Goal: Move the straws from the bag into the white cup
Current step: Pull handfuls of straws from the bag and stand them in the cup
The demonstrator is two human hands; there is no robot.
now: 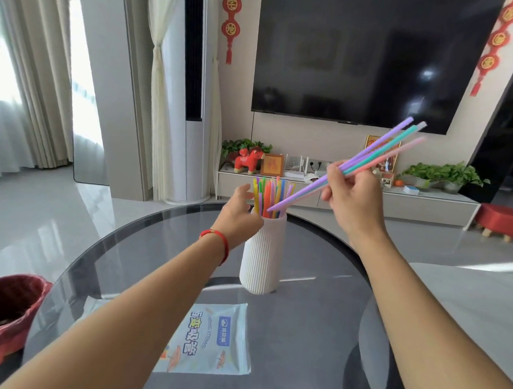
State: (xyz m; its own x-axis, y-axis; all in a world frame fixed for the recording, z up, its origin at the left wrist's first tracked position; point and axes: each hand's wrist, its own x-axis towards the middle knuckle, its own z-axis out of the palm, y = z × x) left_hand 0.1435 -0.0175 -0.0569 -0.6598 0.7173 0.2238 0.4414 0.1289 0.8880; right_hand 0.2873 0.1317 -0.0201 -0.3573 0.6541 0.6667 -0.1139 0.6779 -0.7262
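Right grip: the right hand [352, 194] is closed around a small bundle of held straws [367, 160], purple, teal and pink, pinched near mid-length, with the fingers wrapped tight.
Bundle attitude: tilted, upper ends high to the right; lower tips sit just at the mouth of the white cup [264, 252], among the straws in the cup [271, 197].
Left grip: the left hand [240, 214] is partly open, holds nothing, and rests against the cup's upper rim on its left side, apparently steadying it.
Step in hand (judged): feeding the bundle into the cup.
Advice: raise the bundle nearer to upright before release, so the tips clear the standing straws and slide down inside the rim.
Advice: keep the left hand braced; the cup is tall and narrow and looks easy to tip.
Bag: the bag [212, 338] lies flat on the counter [317, 327], near the person, well apart from the cup; whether straws remain inside cannot be told.
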